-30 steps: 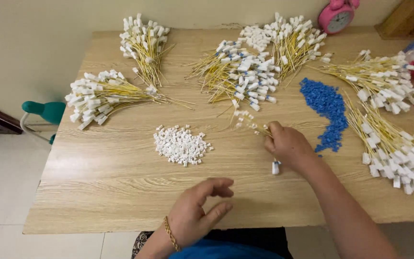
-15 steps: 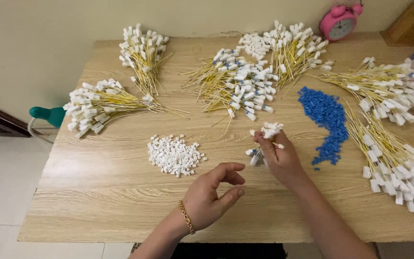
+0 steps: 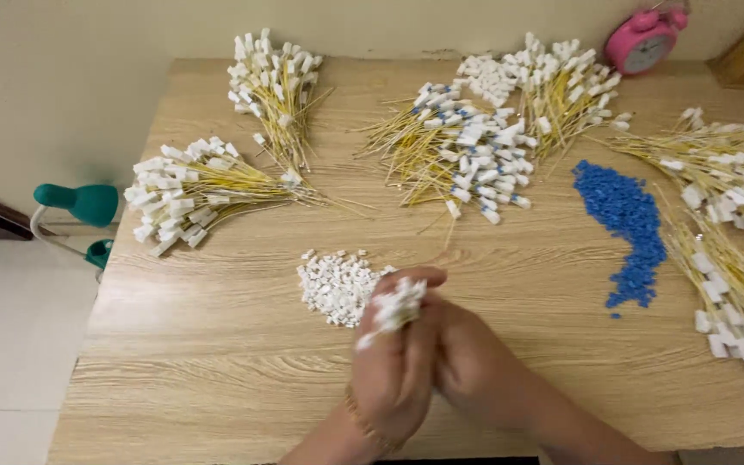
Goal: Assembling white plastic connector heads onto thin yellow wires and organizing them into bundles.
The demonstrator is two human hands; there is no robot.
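My left hand (image 3: 393, 370) and my right hand (image 3: 480, 375) are pressed together near the table's front edge. Between them they grip a small bunch of white-headed yellow ties (image 3: 396, 307). The white heads stick out above my fingers; the yellow stems are hidden inside my hands. A gold bracelet (image 3: 363, 422) circles my left wrist. A small heap of loose white caps (image 3: 335, 284) lies just left of my hands.
The wooden table (image 3: 217, 362) carries several bundles of yellow ties with white heads (image 3: 187, 189), (image 3: 462, 159), (image 3: 738, 172). A pile of blue beads (image 3: 626, 228) lies to the right. A pink alarm clock (image 3: 646, 43) stands at the back; a green stool (image 3: 79, 207) stands left.
My right hand lifted a bunch of ties off the table near the blue beads and brought it left. My left hand rose to meet it and both now close on the bunch.
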